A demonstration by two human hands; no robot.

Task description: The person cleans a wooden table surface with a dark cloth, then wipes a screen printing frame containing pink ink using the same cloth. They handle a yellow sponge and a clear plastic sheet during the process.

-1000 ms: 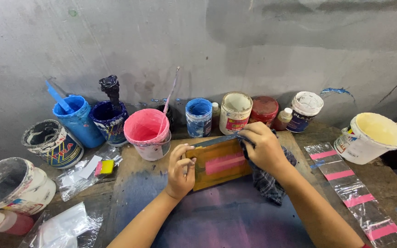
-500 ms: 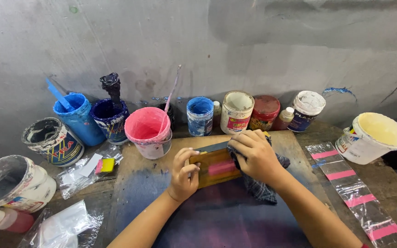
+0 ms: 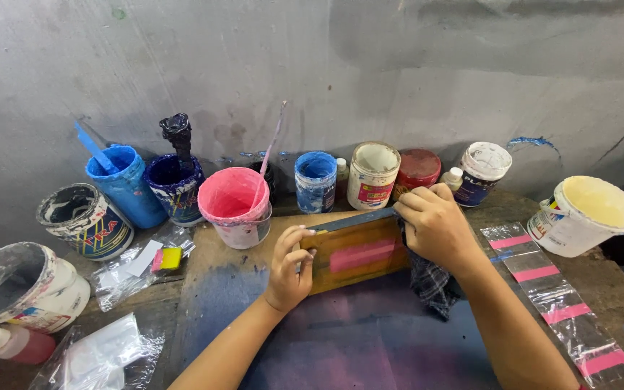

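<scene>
While my left hand (image 3: 288, 266) curls its fingers over the left edge of the small wooden frame (image 3: 359, 250), my right hand (image 3: 435, 224) closes its fingers on the frame's upper right corner, above a dark checked cloth (image 3: 431, 283). This frame, with a pink stripe, lies on the stained table (image 3: 218, 303). Just left of the frame stands a pink paint bucket (image 3: 234, 204); behind the frame, a small blue pot (image 3: 315, 179).
</scene>
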